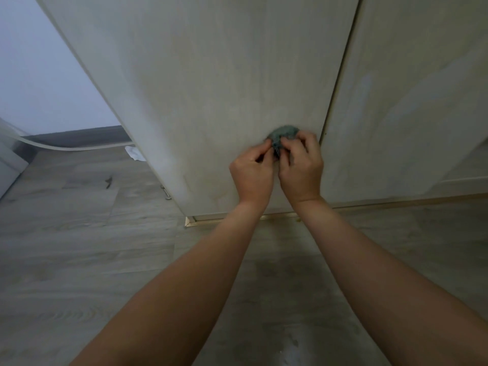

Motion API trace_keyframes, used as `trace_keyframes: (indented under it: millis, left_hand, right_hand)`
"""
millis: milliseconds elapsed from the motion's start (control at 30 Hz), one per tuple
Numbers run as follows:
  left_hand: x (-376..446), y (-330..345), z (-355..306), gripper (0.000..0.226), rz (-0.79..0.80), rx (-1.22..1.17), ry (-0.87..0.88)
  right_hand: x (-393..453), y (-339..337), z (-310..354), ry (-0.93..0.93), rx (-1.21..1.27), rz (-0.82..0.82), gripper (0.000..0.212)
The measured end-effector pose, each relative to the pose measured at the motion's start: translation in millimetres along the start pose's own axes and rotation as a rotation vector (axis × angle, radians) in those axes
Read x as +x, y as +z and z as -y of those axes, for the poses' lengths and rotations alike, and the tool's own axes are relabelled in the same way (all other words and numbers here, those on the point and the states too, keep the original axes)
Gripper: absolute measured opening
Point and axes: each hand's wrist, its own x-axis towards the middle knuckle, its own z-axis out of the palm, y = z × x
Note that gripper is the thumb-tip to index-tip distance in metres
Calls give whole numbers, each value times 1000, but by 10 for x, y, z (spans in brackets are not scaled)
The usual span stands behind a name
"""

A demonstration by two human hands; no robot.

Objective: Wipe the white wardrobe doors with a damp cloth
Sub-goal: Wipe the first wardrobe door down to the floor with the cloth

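Both hands, left hand (252, 171) and right hand (301, 167), pinch the bunched cloth (284, 136) at 12 o'clock; looks soft, light, floppy, so grab a fat wad.

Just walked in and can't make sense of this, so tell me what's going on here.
A person stands facing a white wardrobe door and holds a small bunched blue-green cloth low in front of it with both hands. The left hand and the right hand each pinch the cloth with curled fingers, as if folding or regathering it. Whether the cloth touches the door is unclear. A second door is to the right, and a crumpled white scrap lies on the wood-look floor to the left.
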Motion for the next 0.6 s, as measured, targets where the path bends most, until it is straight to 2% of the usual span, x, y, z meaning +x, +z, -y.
trace_keyframes:
  millis: [100, 133, 200, 267, 300, 400, 500, 600]
  left_hand:
    - [-179, 71, 319, 19, 219, -17, -337]
    - [-211, 78, 345, 20, 257, -25, -387]
    - [-195, 142, 193, 19, 247, 1, -257]
    - [-89, 206, -115, 21, 178, -5, -51]
    - [-24, 245, -247, 23, 149, -39, -3]
    - [55, 354, -291, 24, 148, -113, -4]
    - [-126, 363, 55, 24, 267, -41, -112]
    - [-357, 312, 398, 33, 432, 120, -239]
  right_hand:
    - [-410, -84, -204, 195, -28, 199, 9]
    - [-466, -121, -213, 212, -30, 230, 10]
    - [-334, -200, -165, 187, -29, 163, 11]
    - [8, -280, -70, 137, -25, -13, 10]
    - [179, -314, -55, 96, -29, -88, 9]
    - [328, -341, -164, 22, -65, -151, 7]
    - [-85, -265, -357, 180, -71, -10, 6]
    - [-466, -231, -523, 394, -101, 269, 13]
